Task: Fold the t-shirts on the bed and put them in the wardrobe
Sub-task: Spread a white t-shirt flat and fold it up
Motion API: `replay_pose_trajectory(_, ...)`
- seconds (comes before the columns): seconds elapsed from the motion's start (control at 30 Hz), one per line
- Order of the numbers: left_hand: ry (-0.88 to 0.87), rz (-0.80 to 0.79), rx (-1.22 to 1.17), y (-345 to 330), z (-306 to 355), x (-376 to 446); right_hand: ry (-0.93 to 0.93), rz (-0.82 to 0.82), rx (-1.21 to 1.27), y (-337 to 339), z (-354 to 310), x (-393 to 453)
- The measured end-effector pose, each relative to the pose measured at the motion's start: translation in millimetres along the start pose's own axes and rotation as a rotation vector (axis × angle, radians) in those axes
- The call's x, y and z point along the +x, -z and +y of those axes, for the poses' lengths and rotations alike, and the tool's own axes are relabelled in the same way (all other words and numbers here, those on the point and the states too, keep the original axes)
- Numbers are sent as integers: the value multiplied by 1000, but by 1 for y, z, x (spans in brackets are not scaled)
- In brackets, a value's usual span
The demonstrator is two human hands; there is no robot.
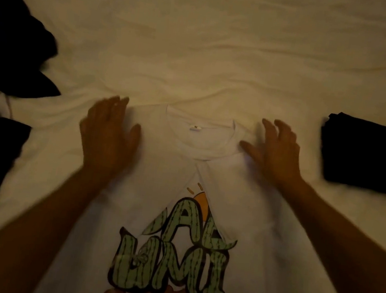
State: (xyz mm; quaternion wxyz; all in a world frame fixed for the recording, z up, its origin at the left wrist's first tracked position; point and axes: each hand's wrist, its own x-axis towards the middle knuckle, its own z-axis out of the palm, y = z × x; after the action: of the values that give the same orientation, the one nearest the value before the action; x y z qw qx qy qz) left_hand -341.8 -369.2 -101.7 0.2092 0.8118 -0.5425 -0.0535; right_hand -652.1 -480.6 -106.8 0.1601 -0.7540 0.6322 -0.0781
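Where collar points away from camera, white t-shirt (180, 194) spread on bed sheet (225, 51), green-lettered print face up. Left hand (109, 134) flat on left shoulder area, fingers straight, gripping nothing. Right hand (273, 150) on right shoulder area, fingers spread, slightly bent, nothing pinched. Folded dark garment (371, 156) right of shirt; loose dark clothes (12, 46) left.

We have the t-shirt (179, 169) flat on the bed (226, 39), collar at 12 o'clock, print toward 6. Our left hand (108, 134) lies at 9 o'clock of the collar, right hand (273, 150) at 3. Folded garment (371, 156) at far 3 o'clock; loose clothes (10, 46) at 9 to 10.
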Motion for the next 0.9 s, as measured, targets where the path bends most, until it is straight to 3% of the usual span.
replay_pose_trajectory(0.1,-21,-344,173,0,-16,47,-102,-171,43,3,6,23)
replay_pose_trajectory(0.2,119,-521,13,4,-20,68,-132,-251,204,-1,9,23)
replay_pose_trajectory(0.3,81,-518,-84,8,-23,80,-76,-309,163,-4,11,27)
replay_pose_trajectory(0.57,-14,-475,-179,7,-43,83,-14,-194,127,-5,8,35)
replay_pose_trajectory(0.7,7,-465,-204,13,-41,84,-9,-239,126,-7,9,33)
replay_pose_trajectory(0.8,98,-502,-305,22,-36,89,-54,-290,361,-3,10,32)
replay_pose_trajectory(0.9,49,-631,-53,21,-17,98,-79,-321,511,6,13,35)
